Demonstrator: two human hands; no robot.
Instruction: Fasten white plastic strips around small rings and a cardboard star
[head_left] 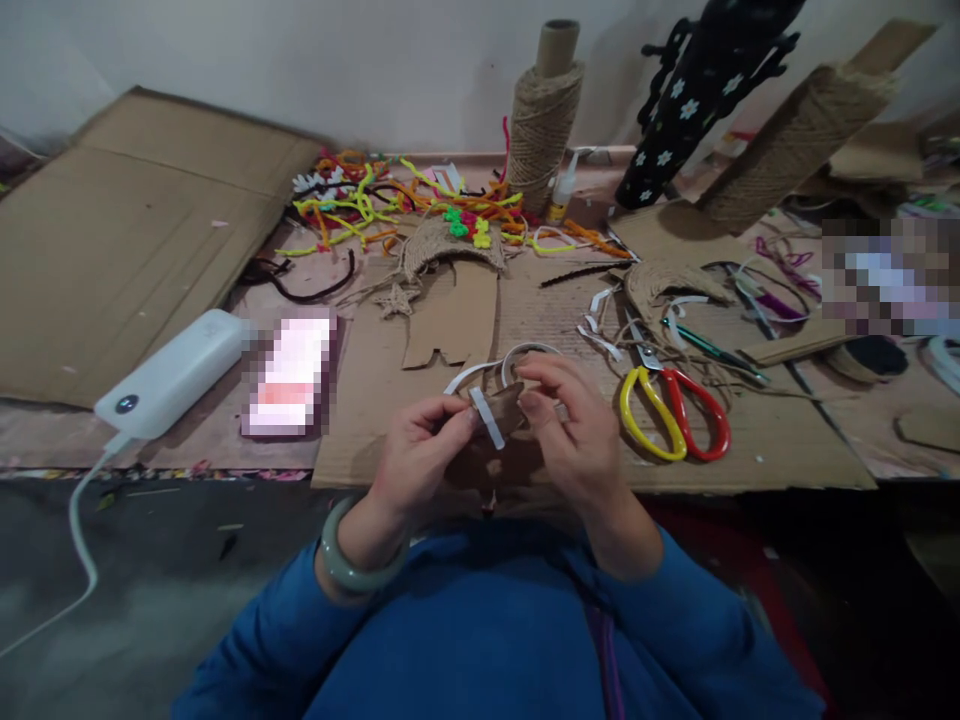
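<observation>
Both hands meet over the front edge of a cardboard sheet. My left hand pinches the left side of a small brown cardboard piece, with a short white strip lying across it by the thumb. At the piece's right side, my right hand has its thumb and fingers closed on it. A curved white strip loops just behind the fingers. Beyond them lies a flat cardboard cutout, with a twine-wrapped crescent and a twine star next to it.
Scissors with yellow and red handles lie right of my hands, near another twine crescent. To the left are a phone and a white power bank. Coloured pipe cleaners, a twine roll and a glue bottle stand or lie behind.
</observation>
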